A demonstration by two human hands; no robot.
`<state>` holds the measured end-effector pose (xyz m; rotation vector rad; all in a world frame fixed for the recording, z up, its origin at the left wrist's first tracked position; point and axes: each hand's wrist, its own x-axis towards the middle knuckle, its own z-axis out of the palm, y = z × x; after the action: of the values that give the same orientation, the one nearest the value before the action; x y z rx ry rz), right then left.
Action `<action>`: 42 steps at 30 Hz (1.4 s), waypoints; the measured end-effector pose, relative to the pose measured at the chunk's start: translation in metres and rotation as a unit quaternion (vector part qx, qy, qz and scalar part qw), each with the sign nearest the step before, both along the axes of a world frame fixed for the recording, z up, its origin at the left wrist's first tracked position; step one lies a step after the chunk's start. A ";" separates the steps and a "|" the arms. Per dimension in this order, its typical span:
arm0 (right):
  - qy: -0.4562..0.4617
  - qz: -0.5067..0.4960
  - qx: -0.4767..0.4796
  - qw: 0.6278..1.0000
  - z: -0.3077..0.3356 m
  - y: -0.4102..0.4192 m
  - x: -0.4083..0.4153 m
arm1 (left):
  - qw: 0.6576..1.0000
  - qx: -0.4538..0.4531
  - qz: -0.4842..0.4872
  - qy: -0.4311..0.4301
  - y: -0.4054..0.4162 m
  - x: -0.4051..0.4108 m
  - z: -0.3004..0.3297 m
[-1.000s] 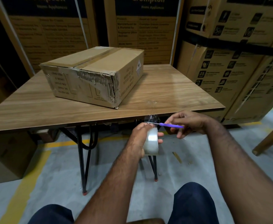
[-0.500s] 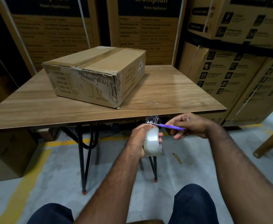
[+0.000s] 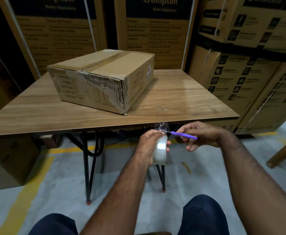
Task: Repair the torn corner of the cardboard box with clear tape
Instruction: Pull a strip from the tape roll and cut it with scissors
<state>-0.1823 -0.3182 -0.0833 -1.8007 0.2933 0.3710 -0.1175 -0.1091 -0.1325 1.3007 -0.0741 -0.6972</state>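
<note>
- Clear tape roll (image 3: pixel 160 150) sits gripped in the left hand (image 3: pixel 149 145) below the table edge (image 3: pixel 105 127).
- The right hand (image 3: pixel 199 134) holds a purple cutter (image 3: pixel 183 134) at the pulled strip (image 3: pixel 162 127).
- The cardboard box (image 3: pixel 105 78) rests on the table, torn corner (image 3: pixel 122 94) untaped; judging by this, all taping remains.

Your left hand (image 3: pixel 149 143) is curled around a roll of clear tape (image 3: pixel 160 150), held on edge in front of you with the forearm reaching up from below. Your right hand (image 3: pixel 199 134) pinches a purple-handled cutter (image 3: pixel 182 134), its tip at the top of the roll. Both arms are stretched forward, the hands close together.
</note>
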 end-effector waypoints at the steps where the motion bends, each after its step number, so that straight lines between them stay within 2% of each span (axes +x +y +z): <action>1: 0.000 -0.001 0.000 1.000 0.001 -0.001 0.001 | 1.000 -0.003 0.001 0.002 0.000 0.000 0.000; 16: -0.005 -0.023 0.025 0.999 -0.003 0.002 0.010 | 0.999 -0.018 -0.002 0.043 0.003 -0.002 0.008; 34: -0.001 -0.006 0.001 1.000 -0.003 0.010 0.011 | 0.999 -0.013 -0.030 0.021 0.015 -0.006 0.010; 42: 0.043 0.023 -0.036 0.998 -0.009 0.015 0.003 | 0.997 -0.053 -0.037 -0.035 0.032 -0.009 -0.002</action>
<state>-0.1791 -0.3030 -0.0922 -1.8675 0.3304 0.4768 -0.1266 -0.0769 -0.1346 1.2251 -0.2142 -0.7020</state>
